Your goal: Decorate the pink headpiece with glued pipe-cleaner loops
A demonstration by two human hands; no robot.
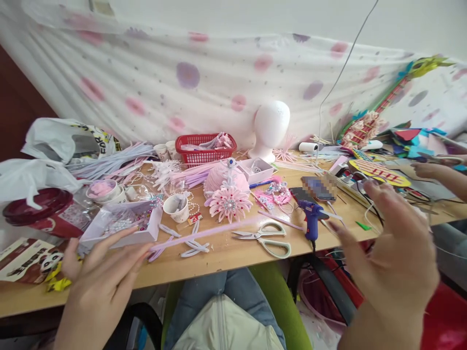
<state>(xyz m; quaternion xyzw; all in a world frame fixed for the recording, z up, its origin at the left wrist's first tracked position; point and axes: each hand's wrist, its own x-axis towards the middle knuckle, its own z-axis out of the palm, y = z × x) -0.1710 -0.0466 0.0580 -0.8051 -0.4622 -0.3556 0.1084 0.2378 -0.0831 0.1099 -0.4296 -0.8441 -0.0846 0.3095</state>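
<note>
Between the fingertips of my left hand [102, 277] is one end of a pale lilac pipe cleaner [215, 228], which stretches to the right above the table. My right hand [394, 253] is raised at the right with its fingers apart, slightly blurred, holding nothing. Near it, a blue glue gun [312, 218] stands at the table edge. Scissors [268, 238] with pale handles lie in front of me. Bent lilac pipe cleaner pieces [195, 248] rest beside my left fingers. Behind them sits a pink fuzzy headpiece [221, 182] with a beaded flower [230, 205].
A white box of beads [124, 223], a paper cup [177, 209] and a red lidded cup [44, 214] stand at left. Farther back are a red basket [206, 156] and a white foam head [272, 126]. Another person's hand [434, 172] is at far right.
</note>
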